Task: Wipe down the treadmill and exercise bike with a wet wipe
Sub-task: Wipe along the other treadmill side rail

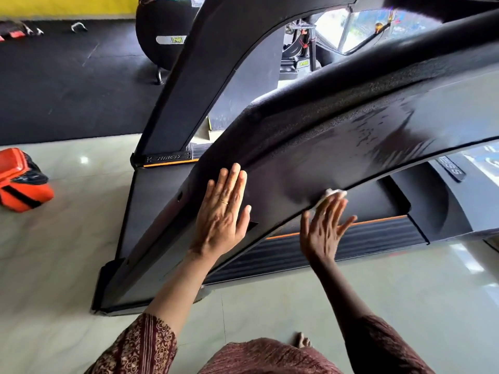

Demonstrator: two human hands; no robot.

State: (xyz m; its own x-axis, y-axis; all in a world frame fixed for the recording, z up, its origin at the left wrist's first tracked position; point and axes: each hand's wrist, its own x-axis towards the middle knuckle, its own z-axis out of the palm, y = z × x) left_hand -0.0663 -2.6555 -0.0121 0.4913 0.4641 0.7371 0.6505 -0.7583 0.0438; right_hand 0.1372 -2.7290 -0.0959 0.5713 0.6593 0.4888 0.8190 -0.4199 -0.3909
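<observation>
The left hand [221, 211] lay flat, fingers together, on the treadmill's side panel [297, 163]. The right hand [322, 230], fingers spread, pressed the wet wipe [333, 194] against the panel's lower edge. Damp streaks [378, 136] marked the upper right; the lower left looked dry, so wiping appeared partly done. Open floor [405, 292] beside the deck [351, 244] gave arm room.

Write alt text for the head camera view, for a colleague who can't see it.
A person's right hand presses a white wet wipe against the lower edge of a black treadmill's curved side panel, while the left hand rests flat on it. Wet streaks show higher up; an orange bag lies on the floor at left.
</observation>
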